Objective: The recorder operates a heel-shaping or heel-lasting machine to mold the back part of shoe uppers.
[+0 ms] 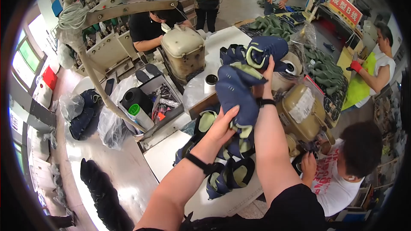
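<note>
Clear bag point(114, 129): slumped on the table point(128, 184), contents I can't make out.
Grey box point(170, 119): just right of it, a rounded black container point(136, 98), a green-topped canister point(142, 117) and a small-parts jumble inside.
White tub point(210, 86): far side, dark at the top, filling unclear.
Left hand point(224, 126): mine, fingers closed on the near upper's near end.
Near upper point(234, 92): navy, up above the table; light and soft, I'd say, creasing before it breaks. Collar edge, best hold!
Right hand point(268, 75): thumb and fingers pinching the far upper.
Far upper point(274, 47): lime-trimmed opening, keeping its rounded shape; probably stiffer, grippy fabric.
</note>
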The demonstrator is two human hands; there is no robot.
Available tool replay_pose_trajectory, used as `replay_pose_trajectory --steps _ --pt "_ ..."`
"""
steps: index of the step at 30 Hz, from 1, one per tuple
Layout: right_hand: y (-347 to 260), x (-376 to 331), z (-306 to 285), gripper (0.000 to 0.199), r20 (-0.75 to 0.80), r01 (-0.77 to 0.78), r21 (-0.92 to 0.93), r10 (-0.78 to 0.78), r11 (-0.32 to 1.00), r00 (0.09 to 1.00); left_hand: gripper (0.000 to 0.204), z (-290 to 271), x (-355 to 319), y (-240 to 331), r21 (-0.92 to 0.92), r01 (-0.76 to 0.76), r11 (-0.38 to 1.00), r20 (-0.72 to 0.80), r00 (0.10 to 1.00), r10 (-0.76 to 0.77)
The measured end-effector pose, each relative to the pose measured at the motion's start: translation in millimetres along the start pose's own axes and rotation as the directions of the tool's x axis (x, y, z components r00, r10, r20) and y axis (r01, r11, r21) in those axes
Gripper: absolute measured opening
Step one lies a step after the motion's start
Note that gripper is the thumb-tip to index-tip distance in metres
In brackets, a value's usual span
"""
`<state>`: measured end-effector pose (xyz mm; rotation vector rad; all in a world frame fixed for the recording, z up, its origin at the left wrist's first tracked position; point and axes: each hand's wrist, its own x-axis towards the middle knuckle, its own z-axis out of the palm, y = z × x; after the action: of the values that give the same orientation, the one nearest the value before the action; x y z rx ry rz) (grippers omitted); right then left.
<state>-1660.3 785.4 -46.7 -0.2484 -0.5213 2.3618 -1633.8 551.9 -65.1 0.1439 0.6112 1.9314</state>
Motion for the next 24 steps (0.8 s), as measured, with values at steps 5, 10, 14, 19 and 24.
replay_pose_trajectory --steps 5,10,14,19,24 --pt "-6.2 65.0 -5.5 0.057 0.039 0.067 -0.152 -0.062 0.986 0.997 0.082 -0.1 70.9 34.2 0.240 -0.066 0.968 0.114 0.993 0.039" --pt "3.8 110.6 -25.6 0.101 -0.326 0.256 -0.471 -0.436 0.844 0.839 0.091 -38.4 44.0 15.4 0.383 -0.114 0.917 0.129 0.989 0.069" --pt "3.7 131.6 -50.3 0.121 -0.177 0.169 -0.829 -0.537 0.533 0.825 0.095 -83.3 -51.4 0.7 0.430 0.034 0.902 0.176 0.977 -0.120" --pt "15.2 163.1 -99.5 0.100 0.379 0.362 -0.923 -0.461 -0.128 0.802 0.096 -120.3 -175.1 16.4 0.485 0.259 0.835 -0.013 0.957 -0.289" --pt "25.1 191.3 -126.5 0.088 -0.077 -0.080 -0.997 -0.468 0.013 0.880 0.104 -118.2 -247.1 18.7 0.326 0.109 0.939 -0.018 0.994 -0.109"
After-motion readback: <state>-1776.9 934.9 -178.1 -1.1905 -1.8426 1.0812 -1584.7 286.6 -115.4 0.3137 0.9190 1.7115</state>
